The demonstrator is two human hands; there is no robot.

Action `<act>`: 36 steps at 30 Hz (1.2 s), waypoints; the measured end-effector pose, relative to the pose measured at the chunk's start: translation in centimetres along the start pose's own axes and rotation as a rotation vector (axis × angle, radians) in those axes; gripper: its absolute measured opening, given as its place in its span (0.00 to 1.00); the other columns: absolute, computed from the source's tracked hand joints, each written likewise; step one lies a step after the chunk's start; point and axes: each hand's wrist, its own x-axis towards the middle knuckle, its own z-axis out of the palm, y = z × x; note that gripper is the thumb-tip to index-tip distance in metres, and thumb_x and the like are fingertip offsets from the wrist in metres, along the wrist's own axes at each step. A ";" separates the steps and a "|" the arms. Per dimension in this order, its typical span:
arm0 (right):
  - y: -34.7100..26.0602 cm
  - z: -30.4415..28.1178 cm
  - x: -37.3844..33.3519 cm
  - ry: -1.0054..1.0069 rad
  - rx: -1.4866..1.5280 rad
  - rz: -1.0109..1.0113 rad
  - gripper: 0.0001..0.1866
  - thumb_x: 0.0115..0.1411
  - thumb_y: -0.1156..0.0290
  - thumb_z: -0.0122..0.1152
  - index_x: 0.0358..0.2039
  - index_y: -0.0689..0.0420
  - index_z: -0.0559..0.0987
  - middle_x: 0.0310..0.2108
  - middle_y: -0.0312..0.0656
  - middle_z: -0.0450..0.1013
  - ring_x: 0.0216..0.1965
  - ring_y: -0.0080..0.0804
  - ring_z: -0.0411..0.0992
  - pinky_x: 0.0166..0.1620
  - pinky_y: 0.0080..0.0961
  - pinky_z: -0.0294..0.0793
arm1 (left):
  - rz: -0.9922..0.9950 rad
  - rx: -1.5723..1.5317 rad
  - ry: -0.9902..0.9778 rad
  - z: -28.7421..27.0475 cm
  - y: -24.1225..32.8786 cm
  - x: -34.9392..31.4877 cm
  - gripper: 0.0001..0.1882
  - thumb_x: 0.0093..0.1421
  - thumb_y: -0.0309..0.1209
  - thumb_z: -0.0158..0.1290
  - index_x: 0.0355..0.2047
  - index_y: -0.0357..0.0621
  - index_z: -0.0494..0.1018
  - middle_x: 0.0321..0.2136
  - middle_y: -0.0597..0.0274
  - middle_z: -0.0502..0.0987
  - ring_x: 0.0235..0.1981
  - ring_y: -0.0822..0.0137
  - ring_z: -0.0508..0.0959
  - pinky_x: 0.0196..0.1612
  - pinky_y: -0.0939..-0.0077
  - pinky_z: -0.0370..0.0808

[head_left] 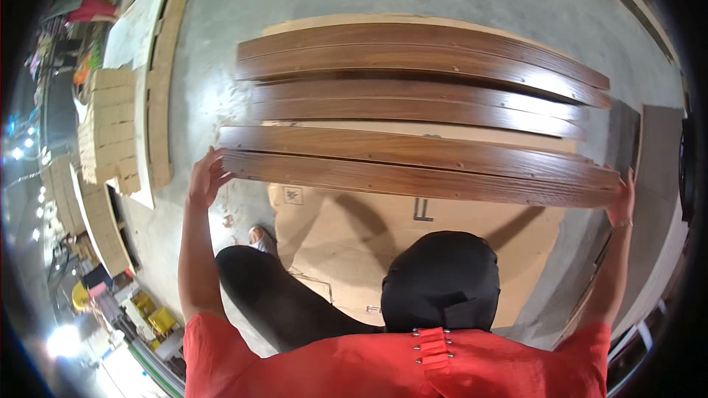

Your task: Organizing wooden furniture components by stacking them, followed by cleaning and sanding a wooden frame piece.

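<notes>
Both my arms reach forward around a pair of long brown wood-grain planks lying side by side, with small screw or hole marks on them. My left hand is closed around their left end, its fingers at the end edge. At the right end my right hand grips too, with its fingers partly hidden behind the wood. Just beyond lies a second pair of brown planks, and a third pair is farthest away. All run roughly parallel, left to right.
Flat cardboard lies beneath the planks on the grey concrete floor. Stacked cardboard pieces and a pallet-like board stand at the left. Yellow bins are at lower left. A grey-brown panel is along the right.
</notes>
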 end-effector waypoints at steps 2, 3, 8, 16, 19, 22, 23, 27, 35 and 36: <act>-0.6 1.8 -1.7 -0.073 0.005 0.000 0.39 0.63 0.41 0.41 0.60 0.66 0.62 0.56 0.49 0.66 0.56 0.40 0.66 0.57 0.39 0.66 | 0.004 -0.067 0.023 2.4 2.1 -3.6 0.23 0.67 0.50 0.40 0.48 0.44 0.70 0.41 0.62 0.76 0.41 0.66 0.75 0.47 0.65 0.72; -0.7 2.9 -2.2 -0.195 -0.072 -0.012 0.39 0.63 0.42 0.43 0.60 0.65 0.62 0.56 0.48 0.65 0.56 0.39 0.67 0.56 0.40 0.68 | 0.012 -0.132 0.020 3.2 2.5 -4.8 0.23 0.67 0.49 0.40 0.50 0.45 0.69 0.40 0.62 0.75 0.41 0.67 0.74 0.47 0.64 0.72; -0.3 3.0 -1.5 -0.046 -0.485 -0.036 0.35 0.59 0.47 0.55 0.60 0.56 0.65 0.54 0.43 0.68 0.53 0.34 0.69 0.50 0.39 0.74 | -0.015 0.085 -0.017 4.7 2.9 -4.9 0.30 0.66 0.53 0.39 0.55 0.42 0.64 0.40 0.61 0.70 0.40 0.64 0.71 0.44 0.62 0.74; -0.5 2.3 -0.2 0.097 -0.497 0.107 0.30 0.58 0.44 0.55 0.56 0.48 0.70 0.52 0.36 0.70 0.51 0.32 0.70 0.48 0.43 0.72 | 0.009 0.288 0.131 8.7 5.2 -3.6 0.30 0.61 0.58 0.44 0.47 0.44 0.71 0.36 0.60 0.77 0.32 0.71 0.79 0.28 0.68 0.80; -0.6 4.6 -0.5 0.074 -0.471 0.139 0.32 0.57 0.45 0.58 0.56 0.50 0.70 0.50 0.37 0.71 0.50 0.32 0.71 0.47 0.39 0.75 | -0.048 0.150 0.013 7.4 5.1 -3.2 0.29 0.61 0.55 0.45 0.47 0.43 0.70 0.36 0.58 0.77 0.31 0.70 0.80 0.24 0.71 0.80; -0.4 4.2 -0.2 0.029 -0.427 0.135 0.34 0.54 0.46 0.62 0.56 0.54 0.70 0.50 0.38 0.71 0.50 0.32 0.70 0.48 0.35 0.75 | -0.039 0.141 -0.012 8.0 5.2 -3.2 0.28 0.59 0.55 0.47 0.45 0.43 0.71 0.35 0.60 0.76 0.29 0.70 0.79 0.23 0.75 0.78; -0.4 3.6 -0.1 -0.012 -0.406 0.109 0.34 0.54 0.47 0.63 0.56 0.55 0.70 0.50 0.39 0.71 0.51 0.32 0.69 0.51 0.34 0.73 | -0.038 0.140 -0.014 7.9 4.9 -3.1 0.28 0.59 0.55 0.47 0.45 0.43 0.71 0.35 0.60 0.76 0.29 0.70 0.79 0.23 0.75 0.78; -0.3 2.5 0.7 -0.051 -0.389 0.115 0.35 0.52 0.48 0.65 0.55 0.57 0.70 0.51 0.40 0.70 0.53 0.33 0.68 0.55 0.34 0.68 | -0.011 0.103 0.007 7.4 3.8 -2.6 0.27 0.60 0.54 0.48 0.44 0.41 0.72 0.33 0.59 0.76 0.28 0.70 0.79 0.24 0.75 0.78; 0.0 1.7 0.9 -0.103 -0.331 0.039 0.34 0.51 0.53 0.66 0.54 0.60 0.72 0.51 0.40 0.71 0.52 0.33 0.68 0.57 0.30 0.65 | -0.039 0.061 -0.025 7.1 3.4 -1.9 0.23 0.64 0.49 0.45 0.44 0.40 0.72 0.34 0.58 0.77 0.30 0.67 0.80 0.30 0.69 0.81; 0.1 1.6 0.9 -0.098 -0.330 0.033 0.34 0.51 0.53 0.66 0.54 0.60 0.72 0.51 0.40 0.71 0.52 0.33 0.68 0.57 0.30 0.65 | -0.016 0.028 -0.001 6.9 2.9 -1.8 0.23 0.64 0.48 0.45 0.44 0.40 0.72 0.34 0.58 0.77 0.29 0.67 0.80 0.30 0.69 0.80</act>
